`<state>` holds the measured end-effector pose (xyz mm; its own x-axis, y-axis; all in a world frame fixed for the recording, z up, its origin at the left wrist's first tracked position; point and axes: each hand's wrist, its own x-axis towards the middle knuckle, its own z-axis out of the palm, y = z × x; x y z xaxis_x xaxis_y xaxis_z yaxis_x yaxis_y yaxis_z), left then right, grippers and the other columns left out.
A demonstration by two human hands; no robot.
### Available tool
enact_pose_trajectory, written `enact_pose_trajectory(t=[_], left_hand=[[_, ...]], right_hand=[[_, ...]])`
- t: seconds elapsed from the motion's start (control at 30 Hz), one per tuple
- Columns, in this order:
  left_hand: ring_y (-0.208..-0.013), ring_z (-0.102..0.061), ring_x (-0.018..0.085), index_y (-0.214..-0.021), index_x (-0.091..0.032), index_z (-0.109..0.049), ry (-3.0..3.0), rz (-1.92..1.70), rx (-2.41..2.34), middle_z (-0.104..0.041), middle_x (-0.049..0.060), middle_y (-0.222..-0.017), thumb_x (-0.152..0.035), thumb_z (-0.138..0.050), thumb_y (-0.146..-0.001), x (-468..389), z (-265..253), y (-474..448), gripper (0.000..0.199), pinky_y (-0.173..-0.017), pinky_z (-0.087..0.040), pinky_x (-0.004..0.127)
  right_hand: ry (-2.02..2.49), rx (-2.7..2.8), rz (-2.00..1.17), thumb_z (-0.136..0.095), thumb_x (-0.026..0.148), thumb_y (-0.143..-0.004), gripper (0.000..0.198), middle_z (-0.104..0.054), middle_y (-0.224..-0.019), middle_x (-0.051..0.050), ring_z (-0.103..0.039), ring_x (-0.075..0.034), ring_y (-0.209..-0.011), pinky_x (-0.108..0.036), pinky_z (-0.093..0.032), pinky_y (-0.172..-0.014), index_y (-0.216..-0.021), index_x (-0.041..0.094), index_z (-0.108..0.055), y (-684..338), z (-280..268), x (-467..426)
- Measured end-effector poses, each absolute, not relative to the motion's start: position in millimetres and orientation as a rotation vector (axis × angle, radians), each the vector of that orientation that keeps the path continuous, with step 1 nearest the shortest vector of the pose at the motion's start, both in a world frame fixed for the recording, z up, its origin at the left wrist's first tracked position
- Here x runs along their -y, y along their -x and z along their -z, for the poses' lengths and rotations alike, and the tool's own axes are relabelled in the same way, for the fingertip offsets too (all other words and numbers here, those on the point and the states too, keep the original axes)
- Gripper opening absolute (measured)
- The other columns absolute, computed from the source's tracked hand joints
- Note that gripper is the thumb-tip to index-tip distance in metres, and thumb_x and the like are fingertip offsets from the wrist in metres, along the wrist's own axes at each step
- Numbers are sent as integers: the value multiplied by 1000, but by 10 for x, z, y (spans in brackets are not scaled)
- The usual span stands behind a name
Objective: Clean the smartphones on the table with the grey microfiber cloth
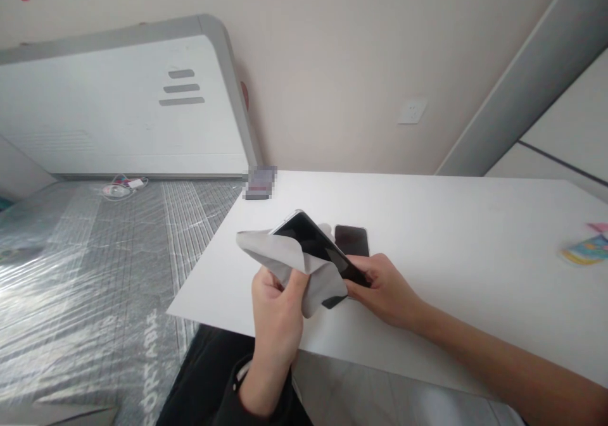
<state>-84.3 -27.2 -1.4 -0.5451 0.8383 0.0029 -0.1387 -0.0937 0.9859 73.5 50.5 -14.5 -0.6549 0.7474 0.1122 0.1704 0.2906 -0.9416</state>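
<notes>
item: black-screened device [323, 244], one; landmark for all places below. held up over the white table [451, 236], tilted, its long axis slanting from a far-left end to a near-right end.

item: right hand [387, 293]. at the device's near-right end, digits pinching that end from either side; some fingertips hidden.

item: grey cloth [278, 249], one, folded and loose. draped over the near-left side of the device, one flap reaching left past it; a strip of dark screen shows bare along the far side.

item: left hand [280, 312]. below and to the near left of the device, thumb laid on the cloth, fingers curled under, cloth pinched between. the device lies up and to the right of this thumb; whether fingers touch it beneath the cloth, cannot tell. of the two, the right is the hand directly on the device.

item: phone [351, 239], one, dark screen. flat on the table, just beyond the device, partly hidden by the right hand.
</notes>
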Motion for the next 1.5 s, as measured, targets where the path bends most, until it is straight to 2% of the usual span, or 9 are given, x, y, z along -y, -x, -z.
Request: enact_pose_trajectory(t=[0.23, 0.43, 0.7, 0.8, 0.87, 0.93, 1.03, 1.27, 1.5], left_hand=[[-68, -72, 23, -73, -15, -77, -985, -1546, -1518, -79, 6, -72, -41, -78, -78, 256, -69, 741, 26, -64, -58, 30], [-56, -61, 14, -64, -17, -71, -863, -1753, -1546, -70, -1, -60, -43, -88, -74, 287, 59, 1003, 33, -52, -47, 22], [-89, -76, 25, -91, -16, -81, -807, -1575, -1417, -82, 8, -91, -49, -86, -78, 200, 144, 707, 36, -80, -59, 32], [-89, -75, 25, -94, -16, -80, -812, -1598, -1427, -82, 8, -92, -53, -84, -80, 188, 136, 716, 40, -77, -58, 31], [-82, -73, 23, -94, -15, -79, -776, -1608, -1427, -81, 8, -89, -59, -82, -80, 183, 152, 725, 46, -72, -56, 29], [-70, -67, 19, -87, -14, -78, -774, -1575, -1430, -78, 6, -79, -65, -79, -82, 177, 169, 716, 51, -64, -53, 27], [-61, -61, 16, -76, -15, -74, -843, -1510, -1442, -73, 4, -68, -71, -72, -84, 172, 181, 680, 57, -59, -49, 26], [-106, -72, 25, -109, -20, -78, -756, -1540, -1269, -81, 8, -107, -63, -77, -85, 199, 201, 658, 49, -93, -55, 32], [-112, -72, 28, -97, -19, -80, -404, -1619, -1103, -81, 8, -106, -56, -90, -70, 153, 174, 666, 47, -101, -56, 37]], right_hand=[[892, 1995, -1311, -61, 36, -85, 25, -52, -64, 2, -46, -13, -61, -25, -36, -57, -67, 20, -54, -739, 169, -502], [805, 2081, -1111, -65, 47, -89, 41, -49, -57, 4, -38, -11, -54, -25, -27, -52, -62, 21, -50, -763, 128, -555], [930, 2026, -1036, -61, 46, -92, 36, -50, -60, 3, -47, -13, -56, -26, -33, -51, -68, 22, -50, -754, 172, -580], [926, 2015, -877, -64, 30, -88, 10, -66, -78, -1, -62, -18, -69, -28, -49, -62, -90, 22, -59, -732, 223, -544], [830, 1994, -718, -65, 25, -87, 36, -72, -114, -10, -71, -24, -94, -36, -59, -81, -122, 20, -57, -719, 267, -518], [683, 2017, -544, -64, 23, -89, 62, -58, -147, -20, -63, -31, -128, -48, -56, -105, -148, 20, -42, -716, 304, -500], [515, 2124, -390, -55, 20, -96, 75, -39, -165, -21, -38, -33, -157, -57, -42, -124, -164, 21, -23, -734, 323, -486], [527, 2247, -468, -50, 24, -101, 84, -15, -180, -13, -21, -33, -165, -58, -36, -129, -171, 27, -4, -763, 323, -498], [548, 2254, -577, -48, 24, -103, 85, -2, -181, -7, -9, -31, -167, -56, -30, -132, -172, 29, 1, -755, 387, -506]])
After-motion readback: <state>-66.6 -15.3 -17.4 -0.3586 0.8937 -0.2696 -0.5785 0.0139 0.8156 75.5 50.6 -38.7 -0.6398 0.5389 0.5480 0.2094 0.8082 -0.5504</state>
